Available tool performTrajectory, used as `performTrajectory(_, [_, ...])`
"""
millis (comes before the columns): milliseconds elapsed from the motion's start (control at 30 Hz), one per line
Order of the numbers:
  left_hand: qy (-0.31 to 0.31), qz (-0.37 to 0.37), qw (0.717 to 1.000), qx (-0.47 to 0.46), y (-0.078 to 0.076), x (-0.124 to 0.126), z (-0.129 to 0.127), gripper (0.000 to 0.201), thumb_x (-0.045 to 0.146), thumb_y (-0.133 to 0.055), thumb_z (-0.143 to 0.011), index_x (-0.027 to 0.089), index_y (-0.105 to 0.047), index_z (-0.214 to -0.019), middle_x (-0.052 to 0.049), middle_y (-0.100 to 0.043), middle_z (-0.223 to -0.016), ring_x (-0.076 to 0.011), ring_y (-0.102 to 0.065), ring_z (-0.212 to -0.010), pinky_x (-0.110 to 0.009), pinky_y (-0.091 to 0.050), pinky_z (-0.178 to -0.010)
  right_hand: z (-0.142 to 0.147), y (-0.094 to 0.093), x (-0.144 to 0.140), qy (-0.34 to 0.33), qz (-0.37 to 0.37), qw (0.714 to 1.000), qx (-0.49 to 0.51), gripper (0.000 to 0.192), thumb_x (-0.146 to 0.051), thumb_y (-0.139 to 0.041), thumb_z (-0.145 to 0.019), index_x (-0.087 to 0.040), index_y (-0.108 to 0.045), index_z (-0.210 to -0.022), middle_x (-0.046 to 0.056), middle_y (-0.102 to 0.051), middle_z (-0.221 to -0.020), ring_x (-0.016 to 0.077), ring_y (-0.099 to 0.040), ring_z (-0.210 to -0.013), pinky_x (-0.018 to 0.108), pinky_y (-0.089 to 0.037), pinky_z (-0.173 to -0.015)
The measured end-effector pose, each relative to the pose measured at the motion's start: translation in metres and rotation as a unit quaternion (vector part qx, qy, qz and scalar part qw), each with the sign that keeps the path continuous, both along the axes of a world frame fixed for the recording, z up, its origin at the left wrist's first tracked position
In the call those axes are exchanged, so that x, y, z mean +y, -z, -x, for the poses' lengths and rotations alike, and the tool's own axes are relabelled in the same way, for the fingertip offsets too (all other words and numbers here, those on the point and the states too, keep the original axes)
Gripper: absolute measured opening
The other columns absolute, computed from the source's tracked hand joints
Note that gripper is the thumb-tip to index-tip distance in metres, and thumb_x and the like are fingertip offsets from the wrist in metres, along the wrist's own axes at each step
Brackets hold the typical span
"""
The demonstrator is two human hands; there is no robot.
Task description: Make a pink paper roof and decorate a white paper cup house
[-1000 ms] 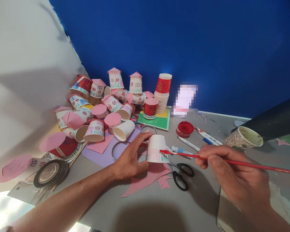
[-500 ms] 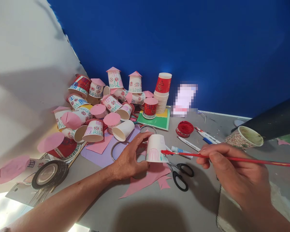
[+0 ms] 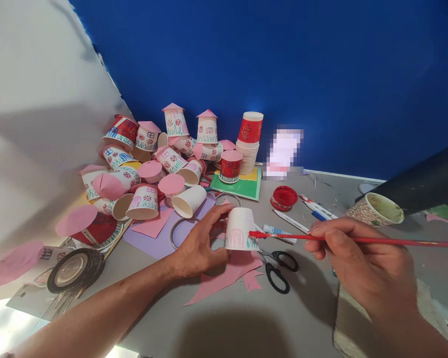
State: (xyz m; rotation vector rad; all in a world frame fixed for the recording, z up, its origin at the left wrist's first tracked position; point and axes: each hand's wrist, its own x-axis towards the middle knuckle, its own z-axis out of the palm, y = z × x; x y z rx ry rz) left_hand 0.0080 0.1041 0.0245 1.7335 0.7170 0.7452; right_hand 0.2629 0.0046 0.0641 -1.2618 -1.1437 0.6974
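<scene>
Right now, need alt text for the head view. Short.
A left hand steadies an upturned white paper cup on a grey table while the right hand touches a red paintbrush to its lower edge. Decorated cups with pink roofs pile behind; scissors lie nearby.

The grey worktop point(image 3: 246, 318) carries a heap of decorated paper cups point(image 3: 153, 159) at the back left, a tape roll point(image 3: 74, 268), pink paper scraps point(image 3: 224, 278), black scissors point(image 3: 278, 268), a red paint pot point(image 3: 283, 198) and markers point(image 3: 313, 209).
</scene>
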Motion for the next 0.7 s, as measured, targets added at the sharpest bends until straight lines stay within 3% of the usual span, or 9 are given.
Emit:
performTrajectory(267, [0.005,-0.004,1.0,0.0,0.0042,-0.0001,-0.0001,0.081,0.01,-0.075,-0.073,0.025,-0.046,-0.147,-0.014,-0.054,-0.153,-0.0351,-0.058,-0.136,-0.052,-0.051,-0.115,0.0024,0.0003,0.0013,-0.002,-0.003,1.0,0.018,0.023,-0.043,-0.074,-0.093,-0.023,-0.077,-0.082,0.003,-0.072,-0.067,0.0157,-0.062,-0.059,0.027,-0.055,-0.054])
performTrajectory(433, [-0.003,0.007,1.0,0.016,0.0017,-0.0009,-0.0003,0.082,0.009,-0.074,-0.071,0.024,-0.045,-0.147,-0.015,-0.052,-0.154,-0.0348,-0.057,-0.138,-0.052,-0.048,-0.117,0.0041,-0.001,0.001,0.019,0.034,0.999,0.022,0.025,-0.044,-0.072,-0.094,-0.024,-0.077,-0.079,0.002,-0.07,-0.066,0.0142,-0.06,-0.059,0.025,-0.054,-0.056])
performTrajectory(700, [0.012,-0.016,1.0,0.004,0.0025,-0.0002,-0.0011,0.081,0.008,-0.074,-0.07,0.024,-0.047,-0.145,-0.014,-0.052,-0.154,-0.0342,-0.058,-0.137,-0.051,-0.048,-0.117,0.002,0.0019,0.003,0.012,0.014,1.0,0.021,0.025,-0.043,-0.072,-0.094,-0.023,-0.076,-0.081,0.003,-0.071,-0.066,0.0148,-0.062,-0.058,0.026,-0.055,-0.055])
